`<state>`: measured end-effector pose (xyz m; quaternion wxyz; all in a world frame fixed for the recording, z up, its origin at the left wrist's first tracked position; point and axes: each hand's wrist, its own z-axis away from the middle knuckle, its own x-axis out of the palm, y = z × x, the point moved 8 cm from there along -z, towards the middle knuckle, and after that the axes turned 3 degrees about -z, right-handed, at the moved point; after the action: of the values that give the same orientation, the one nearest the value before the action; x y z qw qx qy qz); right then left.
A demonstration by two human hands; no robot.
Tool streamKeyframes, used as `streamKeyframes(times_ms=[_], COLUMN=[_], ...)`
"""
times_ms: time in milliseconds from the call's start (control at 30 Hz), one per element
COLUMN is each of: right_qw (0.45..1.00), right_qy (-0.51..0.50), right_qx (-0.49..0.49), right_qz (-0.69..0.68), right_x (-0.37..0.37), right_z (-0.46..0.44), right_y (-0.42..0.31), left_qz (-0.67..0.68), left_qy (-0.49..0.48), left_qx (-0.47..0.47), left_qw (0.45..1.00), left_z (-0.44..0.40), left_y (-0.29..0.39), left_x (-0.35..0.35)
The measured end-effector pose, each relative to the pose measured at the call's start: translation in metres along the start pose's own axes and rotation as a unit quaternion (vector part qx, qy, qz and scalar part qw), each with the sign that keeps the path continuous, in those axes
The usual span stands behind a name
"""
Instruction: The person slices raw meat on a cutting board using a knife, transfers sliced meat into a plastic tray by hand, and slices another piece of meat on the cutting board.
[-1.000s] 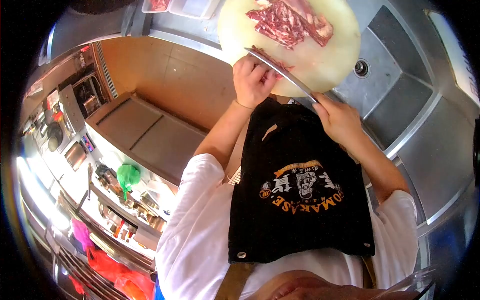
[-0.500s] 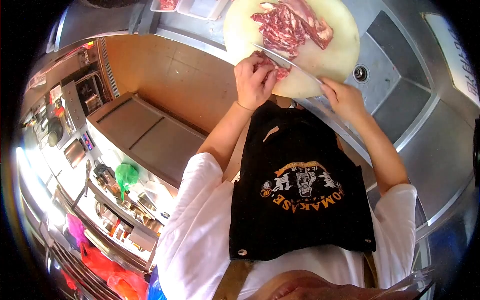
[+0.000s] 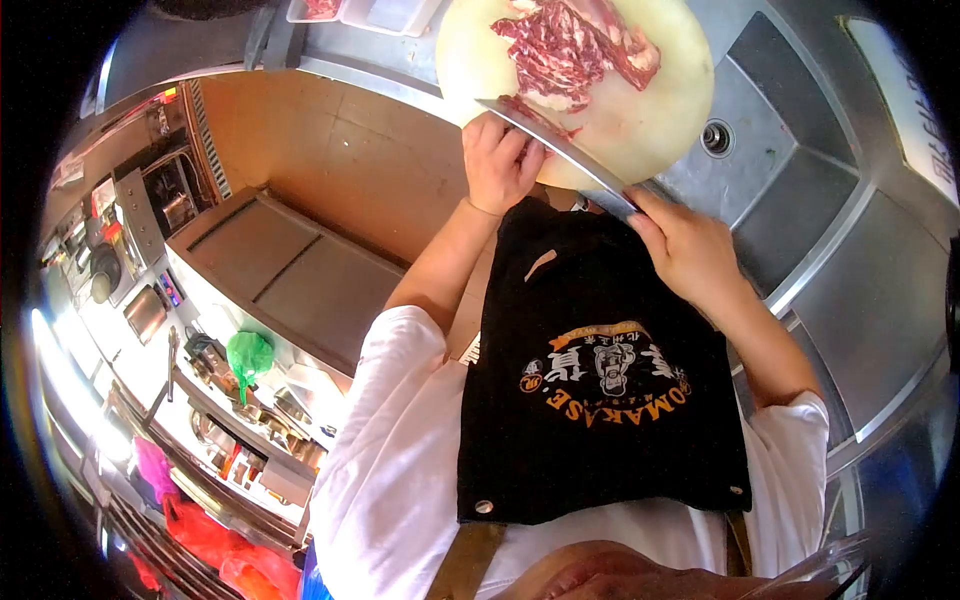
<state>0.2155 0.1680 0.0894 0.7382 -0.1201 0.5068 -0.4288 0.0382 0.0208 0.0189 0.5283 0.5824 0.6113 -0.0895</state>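
Note:
My right hand (image 3: 690, 245) grips the handle of a wide-bladed knife (image 3: 562, 148), with the blade slanting up and left over the near edge of a round cutting board (image 3: 675, 115). Curled fingers of my left hand (image 3: 497, 165) press on a small piece of raw meat (image 3: 522, 108) close to the blade. The blade hides much of that piece. I cannot tell whether the edge touches the meat. Larger slices of red, marbled meat (image 3: 560, 55) lie on the far part of the board, apart from both hands.
White plastic trays (image 3: 392, 14), one with meat in it, stand at the top left on the metal counter. To the right of the board is a steel sink (image 3: 765, 165) with a drain (image 3: 717, 138). A low metal cabinet (image 3: 290, 270) stands at the left.
My right hand has come down and nearer to my body with the knife, whose broad side now shows. The left hand stays at the small piece, now more covered by the blade.

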Motion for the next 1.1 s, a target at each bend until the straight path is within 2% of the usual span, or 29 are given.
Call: streamKeyframes(times_ms=[200,333,433,567,800,900,1000,1100], right_qw=[0.999,1.0,0.999,0.999,0.999,0.996,0.996,0.996], right_qy=[-0.015,-0.004,0.0,-0.001,0.035,0.045,0.01,0.026], right_qx=[-0.018,-0.001,0.001,-0.028,-0.016,-0.059,-0.062,-0.065], right_qz=[-0.026,-0.029,-0.038,-0.036,-0.013,-0.044,-0.057,-0.058], right_x=[0.023,0.018,0.011,0.038,0.029,0.06,0.066,0.05], right_z=[-0.065,-0.02,-0.018,-0.081,-0.008,-0.084,-0.138,-0.085], right_y=[-0.025,-0.001,0.005,-0.005,0.029,0.021,0.002,0.019], left_qz=[-0.01,-0.029,0.002,-0.002,-0.017,-0.007,-0.004,0.002], left_qy=[-0.013,-0.01,-0.004,-0.014,-0.004,-0.02,0.007,0.02], left_qx=[-0.015,-0.018,0.004,0.005,-0.013,-0.016,-0.007,-0.016], left_qw=[1.0,0.999,1.0,1.0,1.0,1.0,1.0,1.0], left_z=[-0.008,-0.006,-0.005,-0.003,-0.005,-0.007,-0.009,-0.006], left_y=[0.002,-0.002,0.0,0.0,-0.003,0.0,0.002,0.001], left_x=[-0.002,0.0,-0.001,-0.001,0.002,0.002,-0.001,-0.001])
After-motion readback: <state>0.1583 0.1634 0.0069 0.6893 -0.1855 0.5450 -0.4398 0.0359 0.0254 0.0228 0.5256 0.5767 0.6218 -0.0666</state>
